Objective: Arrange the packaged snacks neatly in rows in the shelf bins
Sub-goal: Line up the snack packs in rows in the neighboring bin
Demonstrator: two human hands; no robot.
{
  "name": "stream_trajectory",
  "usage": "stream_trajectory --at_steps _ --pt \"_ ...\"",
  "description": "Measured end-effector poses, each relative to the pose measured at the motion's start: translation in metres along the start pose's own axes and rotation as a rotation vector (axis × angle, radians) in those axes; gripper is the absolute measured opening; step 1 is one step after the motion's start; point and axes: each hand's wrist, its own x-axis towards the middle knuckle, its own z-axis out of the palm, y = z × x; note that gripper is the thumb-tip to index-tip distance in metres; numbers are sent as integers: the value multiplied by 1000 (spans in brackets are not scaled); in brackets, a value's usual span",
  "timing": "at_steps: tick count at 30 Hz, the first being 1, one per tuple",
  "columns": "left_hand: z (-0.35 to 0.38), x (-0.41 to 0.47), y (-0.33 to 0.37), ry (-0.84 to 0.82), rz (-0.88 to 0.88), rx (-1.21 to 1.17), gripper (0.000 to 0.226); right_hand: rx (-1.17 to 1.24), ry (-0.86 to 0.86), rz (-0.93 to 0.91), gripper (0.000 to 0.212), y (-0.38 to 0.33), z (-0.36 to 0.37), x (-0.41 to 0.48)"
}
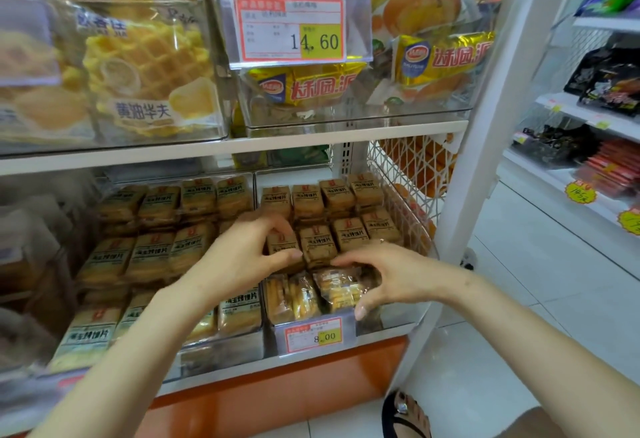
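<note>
Down at the right bin (391, 321): left hand (242, 257) fingers pinch a brown packet (282, 247) in the middle row; right hand (388, 275) fingers curl round a clear packet (341, 287) at the front, seemingly loosely. Risk: crinkly wrap slips, toppling the row.

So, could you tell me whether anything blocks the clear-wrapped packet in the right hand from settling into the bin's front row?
Nothing visible does. The right hand holds the clear-wrapped packet in the front row, beside two standing packets; the left hand grips a brown packet in the row behind.
</note>
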Motion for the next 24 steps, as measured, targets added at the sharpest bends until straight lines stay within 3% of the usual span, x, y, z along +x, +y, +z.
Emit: stream_trajectory --at_steps 3,8,14,17,21,24 --pt "11 -4 -1 39 2 -47 32 -32 21 -5 84 3 12 10" --pt "20 -5 -6 97 36 2 29 141 75 53 78 13 11 14" --pt "15 -3 -12 183 41 29 23 22 102 47 80 10 12 22" --pt "12 2 -8 206 2 -81 38 305 215 29 72 3 -7 19" --pt "8 13 7 22 -103 -304 80 707 400 -40 67 -3 -29 18" --pt "12 19 10 -50 -110 -359 81 787 419 -84 71 -12 -27 25"
